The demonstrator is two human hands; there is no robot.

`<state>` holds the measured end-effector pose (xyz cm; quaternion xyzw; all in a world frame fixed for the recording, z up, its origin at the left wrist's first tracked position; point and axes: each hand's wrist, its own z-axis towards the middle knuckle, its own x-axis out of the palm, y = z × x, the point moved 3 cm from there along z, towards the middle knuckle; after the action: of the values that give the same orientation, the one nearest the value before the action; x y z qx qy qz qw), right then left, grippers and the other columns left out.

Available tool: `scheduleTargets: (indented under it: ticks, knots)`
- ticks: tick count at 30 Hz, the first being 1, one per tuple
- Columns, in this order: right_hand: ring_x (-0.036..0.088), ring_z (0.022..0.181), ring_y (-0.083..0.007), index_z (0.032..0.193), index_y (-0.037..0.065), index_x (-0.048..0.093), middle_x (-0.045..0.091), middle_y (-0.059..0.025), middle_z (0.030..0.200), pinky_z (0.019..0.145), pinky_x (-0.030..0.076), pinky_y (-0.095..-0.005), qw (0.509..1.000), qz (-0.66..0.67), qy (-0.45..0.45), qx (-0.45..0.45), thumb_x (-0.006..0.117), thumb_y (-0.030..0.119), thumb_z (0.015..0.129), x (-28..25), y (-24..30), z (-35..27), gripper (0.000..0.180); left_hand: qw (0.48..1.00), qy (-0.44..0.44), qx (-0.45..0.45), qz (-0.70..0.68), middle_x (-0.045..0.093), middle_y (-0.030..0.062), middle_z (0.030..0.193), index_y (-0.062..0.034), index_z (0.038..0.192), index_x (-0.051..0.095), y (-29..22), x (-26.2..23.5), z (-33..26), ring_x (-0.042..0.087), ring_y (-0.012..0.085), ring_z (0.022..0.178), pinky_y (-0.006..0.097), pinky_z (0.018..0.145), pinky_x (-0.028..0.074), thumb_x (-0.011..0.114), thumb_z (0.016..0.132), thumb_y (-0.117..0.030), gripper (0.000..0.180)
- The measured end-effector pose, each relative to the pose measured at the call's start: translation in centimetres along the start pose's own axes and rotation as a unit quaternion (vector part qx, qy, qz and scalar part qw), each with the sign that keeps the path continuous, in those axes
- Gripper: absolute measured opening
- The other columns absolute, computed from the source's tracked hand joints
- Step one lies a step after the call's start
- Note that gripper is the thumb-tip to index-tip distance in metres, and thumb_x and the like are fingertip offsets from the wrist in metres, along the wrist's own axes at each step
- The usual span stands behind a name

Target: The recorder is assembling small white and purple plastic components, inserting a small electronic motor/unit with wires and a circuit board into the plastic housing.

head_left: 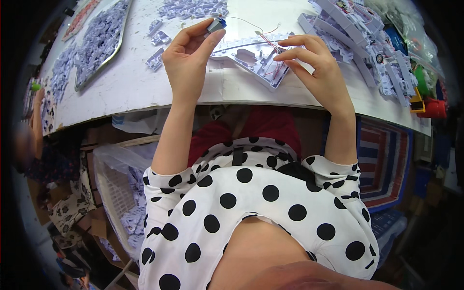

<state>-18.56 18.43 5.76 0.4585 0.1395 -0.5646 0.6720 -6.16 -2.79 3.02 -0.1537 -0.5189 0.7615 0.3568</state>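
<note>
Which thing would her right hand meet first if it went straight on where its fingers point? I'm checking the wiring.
Probably the red wires on the white plastic housing; the right hand is practically touching them.

Left hand (186, 50) pinches a small blue-and-grey part (216, 24); right hand (314, 63) fingers red wires (271, 48).

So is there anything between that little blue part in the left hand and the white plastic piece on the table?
Nothing visible. The left hand pinches the small blue part just above the white plastic housing, with only its thin wires trailing across. The right hand rests on the housing's far side.
</note>
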Motion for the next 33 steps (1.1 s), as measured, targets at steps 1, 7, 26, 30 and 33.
scheduleTargets:
  ticks: [1,7,26,30,33]
  knots:
    - [0.059,0.112,-0.0262,0.092,0.012,0.077,0.069,-0.0038,0.112,0.095,0.048,-0.0375,1.000,-0.023,-0.003,-0.017,0.078,0.010,0.080,-0.3,0.2,0.0,0.012,1.000,0.002,-0.004,0.000,0.074,0.0063,0.098,0.0021,0.115,0.073,0.1,0.0,0.0,0.068,0.0084,0.088,0.020,0.080,0.055,0.080,0.086,-0.003,0.030]
    - [0.060,0.104,-0.0225,0.085,0.011,0.077,0.069,-0.0016,0.103,0.089,0.050,-0.0366,0.993,-0.114,0.019,-0.027,0.076,0.009,0.077,-1.4,3.3,1.0,0.008,1.000,0.010,-0.006,-0.008,0.074,0.0064,0.099,0.0024,0.115,0.072,0.2,0.3,-0.1,0.069,0.0089,0.090,0.021,0.081,0.055,0.080,0.086,-0.002,0.030]
    - [0.060,0.092,-0.0208,0.089,0.013,0.078,0.059,-0.0014,0.087,0.080,0.054,-0.0356,0.925,-0.347,0.127,-0.088,0.074,0.011,0.082,-1.9,3.1,4.6,0.009,0.979,0.141,0.110,-0.096,0.070,0.0072,0.107,0.0034,0.118,0.067,-1.9,4.9,2.6,0.068,0.0129,0.100,0.026,0.091,0.055,0.072,0.088,0.010,0.031]
    - [0.060,0.091,-0.0208,0.089,0.013,0.078,0.059,-0.0015,0.087,0.079,0.054,-0.0359,0.931,-0.318,0.138,-0.113,0.073,0.010,0.082,-1.4,3.1,4.5,0.009,0.980,0.166,0.104,-0.041,0.071,0.0074,0.107,0.0032,0.118,0.067,-3.1,6.3,2.6,0.069,0.0126,0.098,0.026,0.091,0.055,0.072,0.088,0.008,0.031]
    - [0.061,0.092,-0.0208,0.089,0.012,0.078,0.061,-0.0017,0.088,0.080,0.055,-0.0356,0.914,-0.339,0.161,-0.153,0.072,0.010,0.080,-0.8,3.0,4.6,0.011,0.976,0.175,0.122,-0.038,0.070,0.0067,0.106,0.0031,0.117,0.068,-1.8,6.8,3.0,0.069,0.0124,0.097,0.026,0.090,0.055,0.072,0.088,0.008,0.029]
